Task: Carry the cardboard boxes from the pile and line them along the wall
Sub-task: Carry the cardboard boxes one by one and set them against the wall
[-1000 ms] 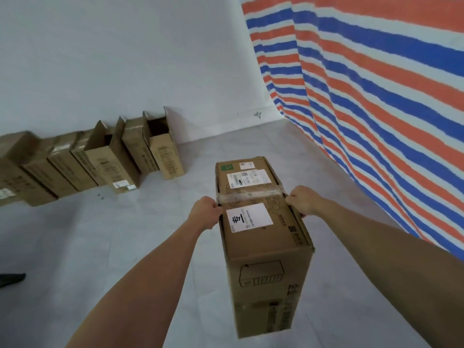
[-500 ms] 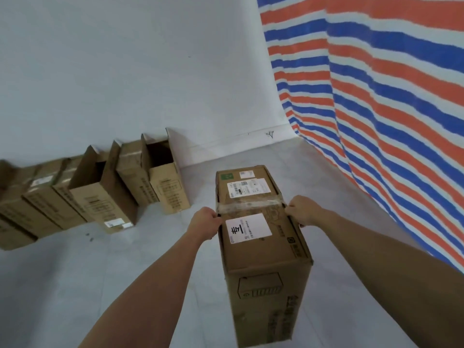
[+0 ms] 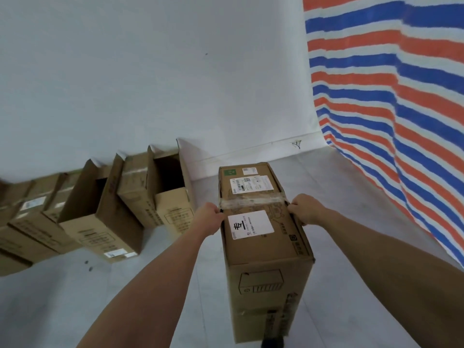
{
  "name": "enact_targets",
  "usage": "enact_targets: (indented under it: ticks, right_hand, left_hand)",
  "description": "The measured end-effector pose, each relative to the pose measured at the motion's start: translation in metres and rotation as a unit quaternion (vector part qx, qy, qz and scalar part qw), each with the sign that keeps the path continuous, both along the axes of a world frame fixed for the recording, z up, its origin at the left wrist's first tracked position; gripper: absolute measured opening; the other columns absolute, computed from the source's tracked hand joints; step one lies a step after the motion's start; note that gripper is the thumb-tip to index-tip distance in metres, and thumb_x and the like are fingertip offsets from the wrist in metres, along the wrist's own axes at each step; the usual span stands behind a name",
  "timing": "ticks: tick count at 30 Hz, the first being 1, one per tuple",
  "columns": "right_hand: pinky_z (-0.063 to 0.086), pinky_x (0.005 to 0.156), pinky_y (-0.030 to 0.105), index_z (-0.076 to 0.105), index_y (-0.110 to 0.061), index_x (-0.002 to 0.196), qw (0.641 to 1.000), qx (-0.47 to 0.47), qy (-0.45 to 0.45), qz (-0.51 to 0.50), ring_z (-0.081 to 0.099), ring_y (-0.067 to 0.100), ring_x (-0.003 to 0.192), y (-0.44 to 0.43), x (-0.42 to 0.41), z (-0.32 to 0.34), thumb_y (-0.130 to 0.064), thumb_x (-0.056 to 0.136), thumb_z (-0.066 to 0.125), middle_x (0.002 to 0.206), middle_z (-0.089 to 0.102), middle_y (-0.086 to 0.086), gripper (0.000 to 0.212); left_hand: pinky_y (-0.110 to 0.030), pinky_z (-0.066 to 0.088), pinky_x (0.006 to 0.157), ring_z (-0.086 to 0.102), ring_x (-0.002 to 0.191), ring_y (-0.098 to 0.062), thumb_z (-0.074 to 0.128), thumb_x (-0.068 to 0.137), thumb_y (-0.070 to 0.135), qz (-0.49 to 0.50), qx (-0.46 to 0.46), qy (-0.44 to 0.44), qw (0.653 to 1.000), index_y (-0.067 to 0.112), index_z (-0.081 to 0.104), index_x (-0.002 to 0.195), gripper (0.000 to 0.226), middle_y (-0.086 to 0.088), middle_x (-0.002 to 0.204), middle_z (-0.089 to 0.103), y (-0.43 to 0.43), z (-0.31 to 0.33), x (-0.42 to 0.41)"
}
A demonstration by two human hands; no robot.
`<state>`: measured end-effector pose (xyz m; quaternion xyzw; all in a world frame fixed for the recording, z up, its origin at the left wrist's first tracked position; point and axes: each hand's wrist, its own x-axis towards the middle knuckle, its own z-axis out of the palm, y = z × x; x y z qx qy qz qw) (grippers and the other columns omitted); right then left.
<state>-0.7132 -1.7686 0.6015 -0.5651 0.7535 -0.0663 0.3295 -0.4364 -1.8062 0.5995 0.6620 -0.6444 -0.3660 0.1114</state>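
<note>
Cardboard box (image 3: 263, 237), taped and labelled, hangs above the grey floor (image 3: 75, 297), the left hand (image 3: 208, 217) and right hand (image 3: 305, 209) curled round its top edges, near the row of boxes (image 3: 100, 217) lining the white wall (image 3: 150, 71).

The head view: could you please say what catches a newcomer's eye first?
A taped cardboard box fills the centre, gripped at its top edges by the left hand and right hand. On the right hangs a red, blue and white striped tarp; a row of boxes lines the wall at left.
</note>
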Motion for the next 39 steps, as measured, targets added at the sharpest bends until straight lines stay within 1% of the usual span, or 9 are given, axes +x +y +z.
enact_targets:
  ticks: [5,10,14,17,21,28,33,36,39]
  right_hand:
    - [0.057,0.070,0.039,0.055,-0.007,0.064,1.000,0.019,0.000,0.016,0.064,0.026,0.061,-0.128,0.000,-0.005,-0.019,0.096,0.048,0.065,0.063,0.012,0.035]
    - [0.055,0.068,0.037,0.053,-0.007,0.060,0.999,0.036,0.018,0.033,0.062,0.025,0.057,-0.241,0.010,-0.011,-0.017,0.096,0.048,0.062,0.063,0.012,0.037]
    - [0.051,0.062,0.032,0.052,-0.008,0.059,0.998,0.042,0.033,0.029,0.060,0.024,0.056,-0.325,0.021,-0.032,-0.016,0.095,0.049,0.060,0.062,0.011,0.037]
    - [0.044,0.054,0.026,0.051,-0.009,0.058,0.997,0.056,0.040,0.028,0.058,0.020,0.053,-0.397,0.041,-0.055,-0.016,0.095,0.049,0.059,0.061,0.008,0.037]
    - [0.040,0.052,0.026,0.046,-0.012,0.057,0.995,0.078,0.046,0.034,0.051,0.018,0.052,-0.485,0.073,-0.079,-0.016,0.095,0.050,0.057,0.053,0.004,0.038]
    - [0.041,0.053,0.027,0.043,-0.012,0.059,0.995,0.087,0.003,0.055,0.051,0.019,0.055,-0.625,0.123,-0.131,-0.014,0.095,0.049,0.059,0.053,0.005,0.037]
    - [0.038,0.053,0.028,0.041,-0.012,0.057,0.993,0.079,-0.016,0.086,0.049,0.020,0.055,-0.719,0.145,-0.190,-0.013,0.094,0.050,0.058,0.050,0.005,0.038]
    - [0.033,0.050,0.027,0.039,-0.012,0.056,0.992,0.077,-0.022,0.094,0.044,0.017,0.052,-0.769,0.155,-0.231,-0.012,0.093,0.050,0.057,0.046,0.004,0.039]
    - [0.029,0.049,0.027,0.038,-0.012,0.053,0.992,0.070,-0.038,0.100,0.042,0.018,0.052,-0.820,0.162,-0.282,-0.011,0.093,0.051,0.057,0.043,0.004,0.042]
  left_hand:
    - [-0.035,0.048,0.060,0.054,0.063,-0.024,0.055,0.091,0.011,0.014,0.011,-0.014,1.000,0.007,0.053,0.066,0.025,-0.010,0.067,0.056,-0.111,-0.005,0.001]
    - [-0.039,0.056,0.070,0.059,0.068,-0.024,0.056,0.091,0.012,0.024,0.028,-0.018,0.999,0.006,0.059,0.071,0.021,-0.010,0.071,0.061,-0.209,-0.015,0.011]
    - [-0.040,0.057,0.072,0.066,0.075,-0.030,0.055,0.090,0.011,0.009,0.054,-0.024,0.998,0.010,0.054,0.063,0.027,-0.007,0.067,0.059,-0.293,-0.037,0.021]
    - [-0.041,0.056,0.069,0.062,0.069,-0.028,0.055,0.090,0.008,0.004,0.073,-0.024,0.997,0.012,0.048,0.057,0.034,-0.005,0.061,0.056,-0.369,-0.065,0.039]
    - [-0.029,0.045,0.062,0.055,0.068,-0.020,0.054,0.092,0.011,0.002,0.099,-0.045,0.994,0.016,0.048,0.061,0.033,-0.011,0.076,0.063,-0.456,-0.092,0.067]
    - [-0.024,0.036,0.050,0.047,0.054,-0.014,0.051,0.094,0.015,0.061,0.116,-0.091,0.987,0.019,0.047,0.064,0.031,0.001,0.064,0.051,-0.582,-0.138,0.113]
    - [-0.032,0.042,0.061,0.055,0.080,-0.022,0.047,0.095,0.019,0.046,0.103,-0.150,0.982,0.015,0.047,0.091,0.006,-0.006,0.096,0.056,-0.650,-0.182,0.128]
    - [-0.038,0.049,0.084,0.050,0.108,-0.027,0.052,0.095,0.024,-0.041,0.073,-0.211,0.974,0.015,0.048,0.124,0.031,-0.009,0.119,0.050,-0.684,-0.215,0.127]
    - [-0.037,0.047,0.092,0.046,0.113,-0.026,0.053,0.093,0.021,-0.079,0.069,-0.241,0.965,0.013,0.043,0.133,0.042,-0.009,0.127,0.046,-0.721,-0.256,0.120]
